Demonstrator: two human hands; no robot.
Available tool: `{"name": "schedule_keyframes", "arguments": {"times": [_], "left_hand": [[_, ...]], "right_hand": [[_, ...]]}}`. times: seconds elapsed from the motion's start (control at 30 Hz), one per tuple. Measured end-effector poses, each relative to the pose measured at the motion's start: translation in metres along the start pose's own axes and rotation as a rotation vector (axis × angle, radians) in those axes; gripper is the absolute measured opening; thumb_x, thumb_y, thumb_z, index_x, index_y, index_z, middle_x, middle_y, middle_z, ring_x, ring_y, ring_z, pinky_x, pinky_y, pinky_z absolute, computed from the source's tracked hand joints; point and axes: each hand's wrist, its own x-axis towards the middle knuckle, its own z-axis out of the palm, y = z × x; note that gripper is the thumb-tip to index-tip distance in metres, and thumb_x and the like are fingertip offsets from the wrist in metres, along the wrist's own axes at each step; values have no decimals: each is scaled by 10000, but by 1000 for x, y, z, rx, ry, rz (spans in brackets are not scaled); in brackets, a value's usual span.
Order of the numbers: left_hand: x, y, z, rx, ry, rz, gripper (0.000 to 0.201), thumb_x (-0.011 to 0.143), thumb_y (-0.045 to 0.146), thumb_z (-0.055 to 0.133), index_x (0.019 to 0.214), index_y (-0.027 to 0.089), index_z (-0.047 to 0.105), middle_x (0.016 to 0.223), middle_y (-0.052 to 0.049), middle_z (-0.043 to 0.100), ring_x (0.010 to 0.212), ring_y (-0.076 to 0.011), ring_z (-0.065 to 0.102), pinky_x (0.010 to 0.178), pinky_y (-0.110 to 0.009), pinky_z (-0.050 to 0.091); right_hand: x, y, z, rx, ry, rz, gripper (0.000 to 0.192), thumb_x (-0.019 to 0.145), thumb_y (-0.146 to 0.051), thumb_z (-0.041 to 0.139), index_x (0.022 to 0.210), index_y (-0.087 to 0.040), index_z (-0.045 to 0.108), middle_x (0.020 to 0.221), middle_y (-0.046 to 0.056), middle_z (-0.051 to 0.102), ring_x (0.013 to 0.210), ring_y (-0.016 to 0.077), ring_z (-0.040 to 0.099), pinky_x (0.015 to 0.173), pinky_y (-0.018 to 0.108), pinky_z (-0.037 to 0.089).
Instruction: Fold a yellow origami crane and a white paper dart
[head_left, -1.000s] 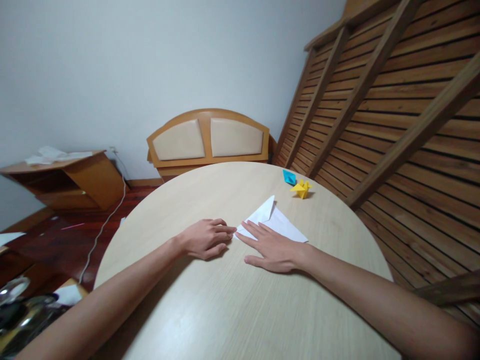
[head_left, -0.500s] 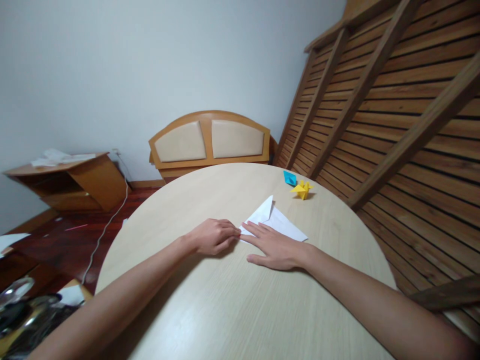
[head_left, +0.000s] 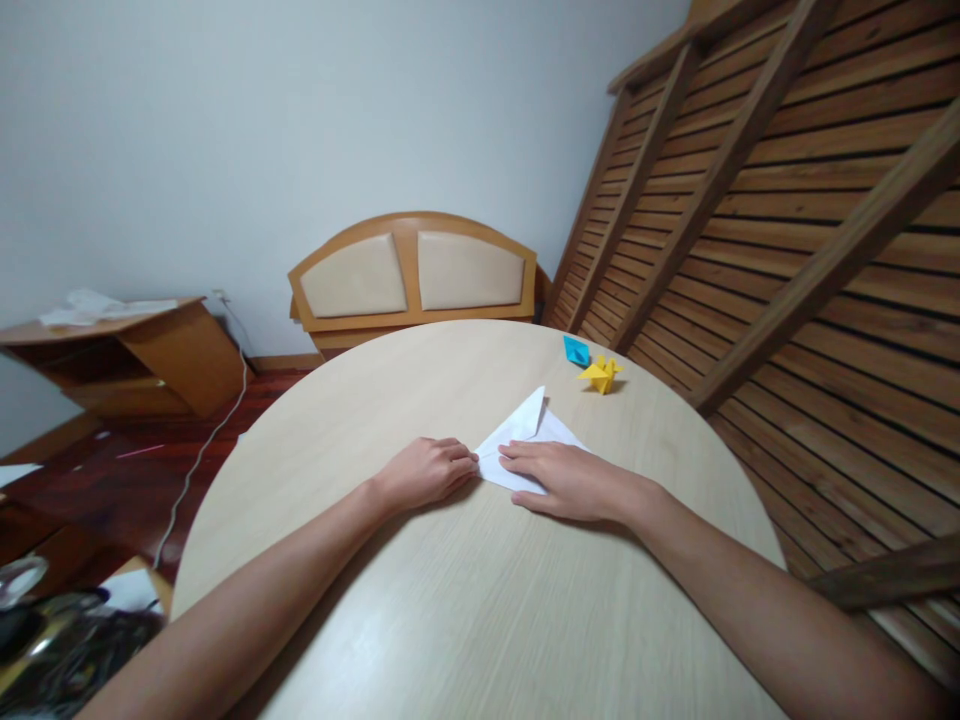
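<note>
A white sheet of paper [head_left: 523, 432], folded into a pointed shape, lies on the round pale wooden table [head_left: 450, 600]. My left hand [head_left: 424, 470] is curled, its fingertips pinching the paper's near-left corner. My right hand [head_left: 574, 482] lies on the paper's near part, fingers gripping its lower edge and covering much of the sheet. The paper's far tip stands slightly raised.
A blue folded paper figure [head_left: 576, 350] and a yellow one [head_left: 601, 374] sit at the table's far right edge. Behind are a padded wooden headboard [head_left: 412, 275], a slatted wooden frame [head_left: 750, 200] on the right, and a low wooden cabinet [head_left: 127, 350] on the left.
My right hand has drawn in from lying flat and now curls over the paper's near edge. The left hand has crept right to the paper's corner. The view shifted slightly.
</note>
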Motion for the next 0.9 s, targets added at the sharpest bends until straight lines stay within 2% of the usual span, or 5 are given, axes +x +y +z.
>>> {"name": "schedule_keyframes", "arguments": {"times": [0.17, 0.3, 0.43, 0.63, 0.9], "left_hand": [[2, 3, 0, 15, -2, -44, 295, 1017, 253, 383, 991, 174, 667, 869, -70, 687, 820, -157, 650, 731, -253, 509], [3, 5, -2, 12, -8, -73, 271, 1007, 251, 402, 982, 180, 662, 852, -60, 677, 794, -152, 642, 700, -244, 492], [3, 8, -3, 45, -38, -93, 244, 996, 310, 451, 989, 183, 659, 866, -57, 680, 800, -168, 640, 668, -255, 477], [5, 9, 3, 64, -38, -155, 241, 986, 224, 437, 946, 167, 667, 844, -58, 679, 787, -173, 632, 649, -263, 465], [2, 12, 6, -13, 19, -183, 260, 1001, 252, 437, 966, 179, 684, 868, -60, 686, 818, -177, 631, 669, -268, 475]], "right_hand": [[2, -5, 2, -52, 49, -3, 481, 953, -399, 517, 1357, -144, 572, 1436, 148, 531, 1305, 289, 508, 1098, 412, 371], [5, -11, 0, -84, 77, 32, 362, 923, -291, 541, 1247, -144, 607, 1255, 153, 650, 1147, 288, 604, 982, 396, 441], [8, -15, 0, -132, 81, 92, 267, 939, -239, 475, 1136, -143, 627, 1101, 148, 690, 1026, 270, 636, 900, 362, 443], [11, -11, 2, -128, 82, 127, 285, 965, -226, 439, 1147, -148, 644, 1088, 147, 694, 1011, 254, 635, 876, 331, 421], [3, 6, -5, 21, 95, 68, 266, 949, -226, 492, 1114, -219, 701, 1082, 91, 726, 970, 235, 651, 826, 298, 423]]}}
